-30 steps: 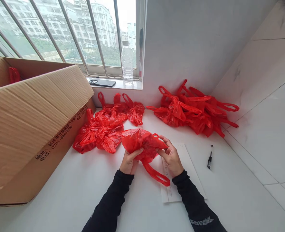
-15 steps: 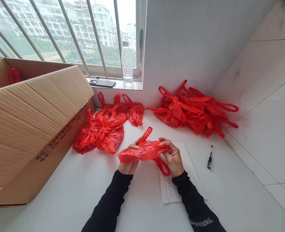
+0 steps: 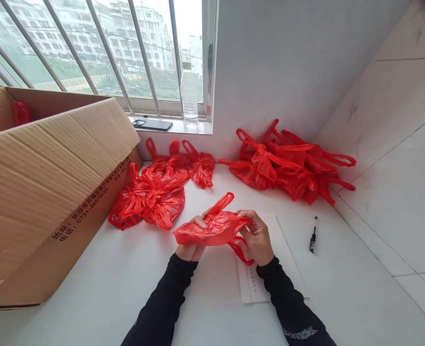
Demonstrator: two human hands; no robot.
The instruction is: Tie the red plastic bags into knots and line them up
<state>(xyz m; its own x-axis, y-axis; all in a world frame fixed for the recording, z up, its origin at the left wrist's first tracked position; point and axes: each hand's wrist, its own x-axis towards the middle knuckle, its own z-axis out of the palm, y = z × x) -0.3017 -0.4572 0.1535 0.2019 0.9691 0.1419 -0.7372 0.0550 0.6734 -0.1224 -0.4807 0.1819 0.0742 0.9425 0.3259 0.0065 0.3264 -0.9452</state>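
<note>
Red bag (image 3: 221,231) partly hides both hands (image 3: 188,252) (image 3: 261,241); the cardboard box (image 3: 54,178) is cut off

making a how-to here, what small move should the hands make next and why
I'd probably gather both handles of the red bag together: the left hand and right hand hold it from either side, while one handle sticks up and the other hangs loose below.
</note>
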